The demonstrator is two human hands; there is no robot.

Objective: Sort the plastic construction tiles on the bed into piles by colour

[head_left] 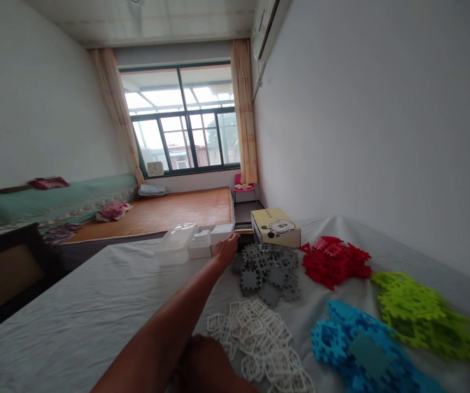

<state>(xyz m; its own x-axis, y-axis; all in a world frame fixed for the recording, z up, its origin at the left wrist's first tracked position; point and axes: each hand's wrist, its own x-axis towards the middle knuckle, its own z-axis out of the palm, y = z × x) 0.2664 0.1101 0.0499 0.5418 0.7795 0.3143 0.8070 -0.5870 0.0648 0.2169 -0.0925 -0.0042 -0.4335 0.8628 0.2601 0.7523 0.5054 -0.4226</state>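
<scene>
My left hand (226, 248) reaches far forward across the table, its fingers drawn together at the right edge of a small white box (221, 233). Whether they grip that box or the dark box (246, 238) just right of it, I cannot make out. Directly in front of the fingers lies a pile of grey interlocking plastic tiles (267, 270). White lattice pieces (259, 341) are heaped nearer to me, right of the forearm. My right hand cannot be picked out; a dark, skin-toned shape at the bottom is partly hidden by the forearm.
A clear plastic container (179, 240) and a white carton (200, 250) stand left of my hand. At the back right is a yellow cartoon-printed box (276, 227). Red tiles (335, 261), lime-green tiles (418, 308) and blue tiles (366, 344) lie in piles along the right.
</scene>
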